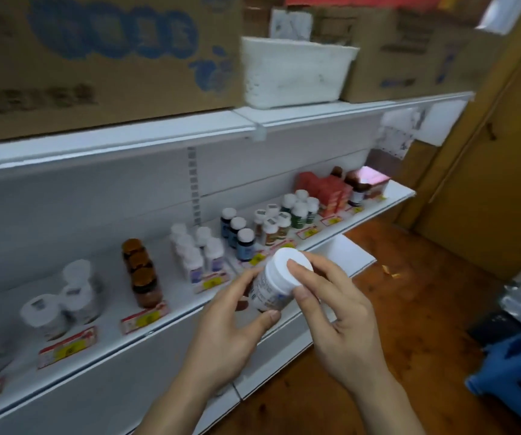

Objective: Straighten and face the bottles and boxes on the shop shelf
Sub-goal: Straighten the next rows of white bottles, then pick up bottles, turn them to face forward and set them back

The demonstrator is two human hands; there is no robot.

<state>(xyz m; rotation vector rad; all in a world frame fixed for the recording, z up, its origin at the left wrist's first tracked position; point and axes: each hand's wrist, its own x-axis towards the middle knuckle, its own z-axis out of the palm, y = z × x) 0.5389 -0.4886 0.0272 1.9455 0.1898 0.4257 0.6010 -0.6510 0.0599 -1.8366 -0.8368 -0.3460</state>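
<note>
Both my hands hold one white-capped bottle (pixel 273 285) in the air just in front of the white shelf (pixel 190 302). My left hand (pixel 231 328) grips its labelled body from below, thumb along the bottom. My right hand (pixel 331 312) pinches the white cap, fingers on top and thumb at the side. On the shelf stand rows of bottles: amber jars (pixel 141 274), small white bottles (pixel 195 249), blue-labelled bottles (pixel 238 235), green-labelled bottles (pixel 300 205) and red boxes (pixel 325 189) at the right end.
Large white-lidded jars (pixel 61 299) stand at the shelf's left. Price tags (pixel 143 318) line the shelf front. Cardboard cartons (pixel 96 54) and a white basket (pixel 293 73) sit on the upper shelf. A blue plastic stool (pixel 516 368) stands on the wooden floor at right.
</note>
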